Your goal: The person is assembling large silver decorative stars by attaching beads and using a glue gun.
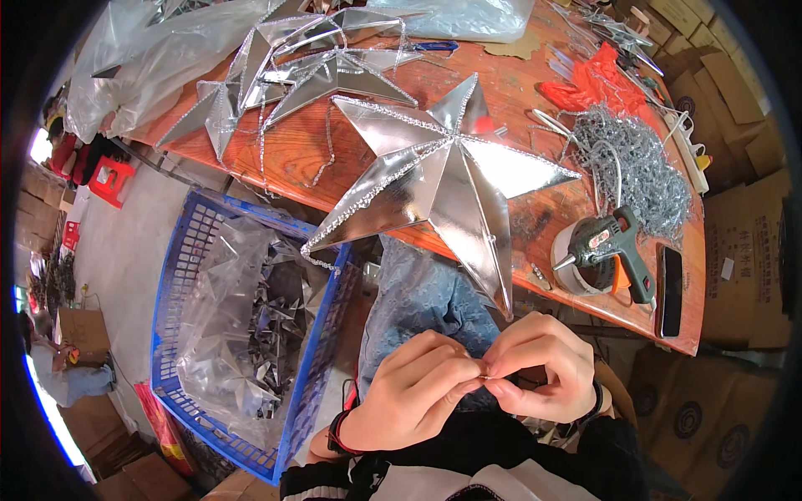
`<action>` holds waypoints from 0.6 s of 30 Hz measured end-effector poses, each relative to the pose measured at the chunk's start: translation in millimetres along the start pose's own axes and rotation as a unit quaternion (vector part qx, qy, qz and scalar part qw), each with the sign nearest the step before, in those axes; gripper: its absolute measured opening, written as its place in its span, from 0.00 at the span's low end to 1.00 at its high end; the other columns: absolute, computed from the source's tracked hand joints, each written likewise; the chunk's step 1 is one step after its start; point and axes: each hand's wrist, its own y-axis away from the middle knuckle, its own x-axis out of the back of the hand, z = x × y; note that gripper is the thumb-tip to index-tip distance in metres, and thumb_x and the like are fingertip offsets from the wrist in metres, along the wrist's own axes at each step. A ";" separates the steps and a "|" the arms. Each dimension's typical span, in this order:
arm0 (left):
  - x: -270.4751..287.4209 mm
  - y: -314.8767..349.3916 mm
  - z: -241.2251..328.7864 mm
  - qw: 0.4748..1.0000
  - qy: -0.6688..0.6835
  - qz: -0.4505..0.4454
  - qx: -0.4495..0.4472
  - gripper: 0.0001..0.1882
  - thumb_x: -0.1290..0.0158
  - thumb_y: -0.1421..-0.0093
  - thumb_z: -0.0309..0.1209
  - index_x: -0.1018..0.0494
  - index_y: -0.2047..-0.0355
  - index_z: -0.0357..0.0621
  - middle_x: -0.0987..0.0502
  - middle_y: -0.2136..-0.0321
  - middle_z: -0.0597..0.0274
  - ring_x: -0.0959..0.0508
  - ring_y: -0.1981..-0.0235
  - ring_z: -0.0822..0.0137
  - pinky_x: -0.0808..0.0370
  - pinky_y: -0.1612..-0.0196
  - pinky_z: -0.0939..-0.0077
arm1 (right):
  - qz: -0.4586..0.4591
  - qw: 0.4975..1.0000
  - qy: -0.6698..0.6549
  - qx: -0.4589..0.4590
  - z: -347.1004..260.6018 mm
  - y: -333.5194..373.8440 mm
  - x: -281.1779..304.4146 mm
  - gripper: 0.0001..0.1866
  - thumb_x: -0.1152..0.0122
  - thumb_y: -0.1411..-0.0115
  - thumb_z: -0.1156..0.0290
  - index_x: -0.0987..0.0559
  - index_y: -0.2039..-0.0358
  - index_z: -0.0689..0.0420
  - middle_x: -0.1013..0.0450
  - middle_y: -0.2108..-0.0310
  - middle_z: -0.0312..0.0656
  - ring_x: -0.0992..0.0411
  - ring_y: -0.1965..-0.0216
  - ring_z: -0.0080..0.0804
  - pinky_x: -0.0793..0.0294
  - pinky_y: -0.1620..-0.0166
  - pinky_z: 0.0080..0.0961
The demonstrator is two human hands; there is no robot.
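Observation:
My left hand (415, 391) and my right hand (545, 367) meet over my lap. Both are closed in a pinch, fingertips together on something too small to make out. Just beyond them a large silver star (434, 179) rests on the table, with one point hanging over the near edge. Sparkly silver trim (368, 194) runs along some of its ridges, and a loose end dangles from the left point. Farther back on the left lie several more silver stars (334, 73) edged with the same trim.
A green glue gun (614, 250) rests on a white round tub (571, 280), beside a phone (669, 290). Tangled silver trim (639, 171) and a red plastic bag (601, 83) lie on the wooden table (535, 217). A blue crate (171, 334) with silver pieces stands left; cardboard boxes (743, 250) right.

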 end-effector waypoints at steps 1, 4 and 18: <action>0.2 0.3 0.9 1.000 -0.009 0.001 0.004 0.11 0.41 0.53 0.20 0.30 0.69 0.37 0.29 0.76 0.57 0.29 0.74 0.59 0.31 0.72 0.69 | -0.002 1.000 0.003 0.001 0.2 -0.2 0.2 0.09 0.36 0.54 0.82 0.25 0.71 0.63 0.29 0.72 0.44 0.27 0.72 0.30 0.27 0.69 0.21; -0.5 0.9 -0.7 1.000 -0.020 0.007 -0.003 0.12 0.41 0.55 0.20 0.29 0.69 0.38 0.30 0.77 0.59 0.30 0.76 0.60 0.32 0.74 0.70 | -0.006 1.000 0.010 0.005 1.1 -0.6 0.5 0.09 0.36 0.54 0.81 0.26 0.72 0.63 0.30 0.72 0.44 0.27 0.73 0.30 0.26 0.69 0.21; -1.2 2.6 -7.1 0.997 -0.065 0.020 -0.022 0.11 0.41 0.55 0.22 0.29 0.70 0.40 0.31 0.79 0.62 0.31 0.77 0.62 0.34 0.74 0.71 | 0.001 0.999 0.046 0.006 1.8 -1.0 -3.6 0.08 0.37 0.52 0.80 0.27 0.72 0.63 0.30 0.73 0.44 0.28 0.73 0.30 0.27 0.69 0.22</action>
